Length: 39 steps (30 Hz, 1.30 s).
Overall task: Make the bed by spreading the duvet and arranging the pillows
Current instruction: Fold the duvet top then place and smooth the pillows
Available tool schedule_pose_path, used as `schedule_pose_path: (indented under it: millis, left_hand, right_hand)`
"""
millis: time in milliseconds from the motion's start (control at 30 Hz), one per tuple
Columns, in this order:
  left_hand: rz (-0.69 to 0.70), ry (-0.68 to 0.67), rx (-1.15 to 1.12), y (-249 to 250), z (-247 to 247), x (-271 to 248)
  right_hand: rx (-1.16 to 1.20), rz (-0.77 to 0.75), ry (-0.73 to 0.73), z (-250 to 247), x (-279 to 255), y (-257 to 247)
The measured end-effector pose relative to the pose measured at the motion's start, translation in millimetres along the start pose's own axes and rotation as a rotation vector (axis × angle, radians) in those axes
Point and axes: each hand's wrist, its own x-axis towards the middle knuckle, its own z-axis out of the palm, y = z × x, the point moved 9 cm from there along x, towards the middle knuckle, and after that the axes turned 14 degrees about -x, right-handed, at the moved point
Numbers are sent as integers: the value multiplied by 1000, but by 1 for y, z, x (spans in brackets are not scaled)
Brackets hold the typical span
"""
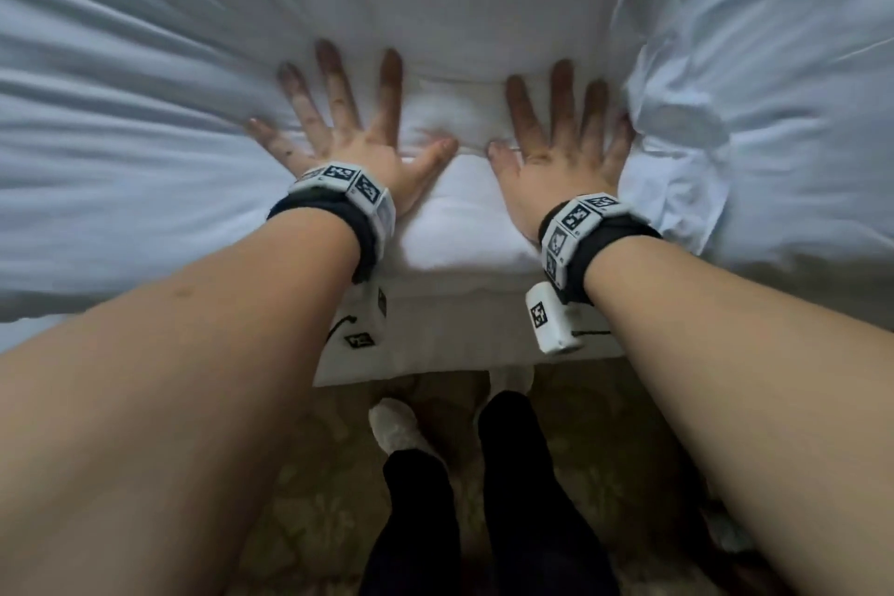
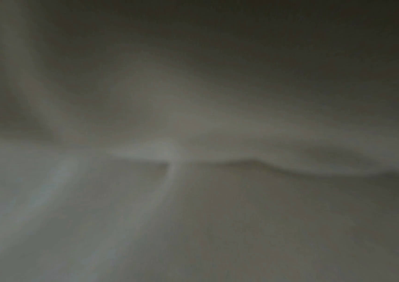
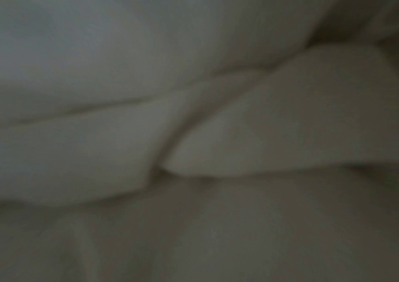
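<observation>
A white duvet (image 1: 121, 111) covers the bed, wrinkled on the left and bunched up in a fold at the right (image 1: 687, 150). Between these lies a flatter strip of white bedding (image 1: 454, 218) at the bed's near edge. My left hand (image 1: 338, 121) lies flat on it with fingers spread, its outer fingers against the duvet's left folds. Beside it my right hand (image 1: 566, 126) presses flat too, fingers straight, touching the bunched fold on its right. Both wrist views are dim and blurred, showing only white fabric folds (image 2: 169, 162) (image 3: 266, 124). I cannot pick out any pillow.
The bed's near edge (image 1: 464, 353) drops to a patterned carpet (image 1: 309, 474). My legs in dark trousers and white socks (image 1: 396, 431) stand right against the bed.
</observation>
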Motion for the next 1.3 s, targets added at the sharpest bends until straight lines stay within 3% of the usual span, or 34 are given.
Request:
schedule_pose_path:
  millis: [400,500,600,667,733,767,867,1033,1133,1300]
  left_hand:
    - [-89,-18,-33,-5,28,48]
    - [-103,-94,-16,2,20,43]
    - [-141,-154,-31,11,-19,36]
    - [-66,4,-121,29,-68,43]
    - [102,182,-192,62,-111,59]
    - [185,209,-198,81,-119,68]
    - [269,124,-102,115,-93,105]
    - [105,-5,51,105,-47,150]
    - [60,-86,89,108,-62,142]
    - [21,-219,91,121,-90,98]
  right_hand:
    - [-20,-18,-154,39,36,-14]
    - [-43,-8,-226,26,37,-10]
    - [-18,-37,-305,9,35,-9]
    - [-4,-42,-305,2,34,-8]
    - [9,-36,-303,0,34,-8]
    - [19,-31,-313,2,34,-8]
    - [23,-38,-328,14,32,-8]
    - [32,-15,-341,26,33,-3]
    - [51,-67,-400,9,29,-3]
    - [172,-208,-693,-58,24,32]
